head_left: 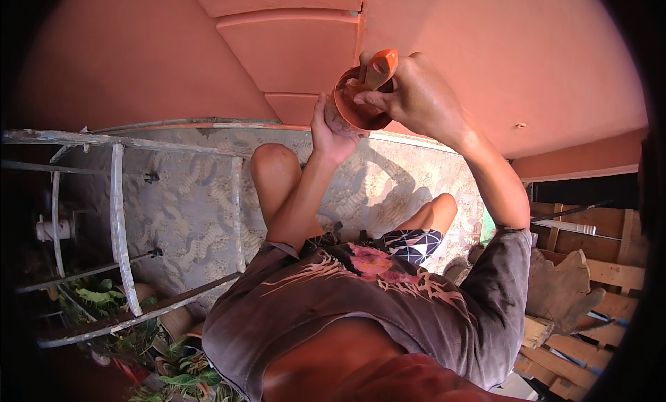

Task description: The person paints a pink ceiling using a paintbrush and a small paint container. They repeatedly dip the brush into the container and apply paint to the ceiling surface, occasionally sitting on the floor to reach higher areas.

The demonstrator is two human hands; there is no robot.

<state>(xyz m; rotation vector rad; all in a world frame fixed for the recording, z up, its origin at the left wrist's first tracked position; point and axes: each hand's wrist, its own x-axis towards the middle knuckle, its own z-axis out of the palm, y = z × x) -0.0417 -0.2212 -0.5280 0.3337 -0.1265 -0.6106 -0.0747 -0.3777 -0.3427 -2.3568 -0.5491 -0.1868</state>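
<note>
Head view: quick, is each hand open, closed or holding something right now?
Left hand: holding the cup.
Right hand: closed, holding the orange-handled brush at the cup's mouth.

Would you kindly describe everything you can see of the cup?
The cup is round and open-topped, with reddish paint inside and smears outside; its material is unclear. Held before the salmon wall, it shows its mouth to the camera. The left hand supports its side; the right hand holds an orange-ended brush at its mouth.

Grey, wavy-patterned floor [194,194], patches of sunlight [374,185] and shadow [401,169] across it.
</note>
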